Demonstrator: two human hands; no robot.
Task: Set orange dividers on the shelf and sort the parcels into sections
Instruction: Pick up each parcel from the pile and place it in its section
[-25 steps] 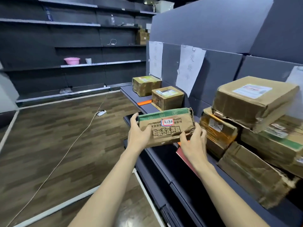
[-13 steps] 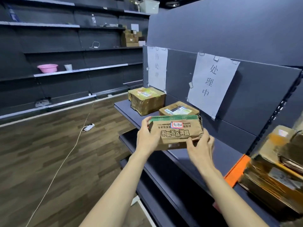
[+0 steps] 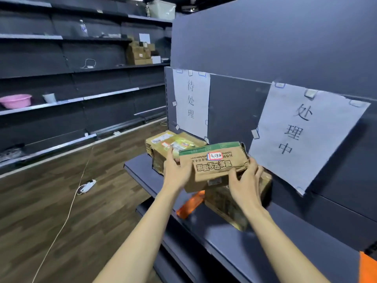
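Note:
A flat brown parcel with a green edge and a red-bordered label (image 3: pixel 214 166) is held between my left hand (image 3: pixel 176 172) and my right hand (image 3: pixel 245 184), one at each end. It hovers just above a brown parcel (image 3: pixel 228 205) lying on the dark shelf (image 3: pixel 265 248). An orange divider (image 3: pixel 190 204) lies on the shelf to the left of that lower parcel. Farther left sits another parcel with a yellow-green label (image 3: pixel 163 146). A second orange divider (image 3: pixel 368 268) shows at the bottom right corner.
Two paper signs hang on the shelf's back panel, a left sign (image 3: pixel 191 103) and a right sign (image 3: pixel 302 131). A white cable and power strip (image 3: pixel 86 185) lie on the wooden floor. Wall shelves at the left hold a pink basin (image 3: pixel 16 100) and boxes (image 3: pixel 140 54).
I have turned left and moved along the shelf. The held parcel has travelled with both hands and now hangs over the second parcel; the pile at the right has left the view.

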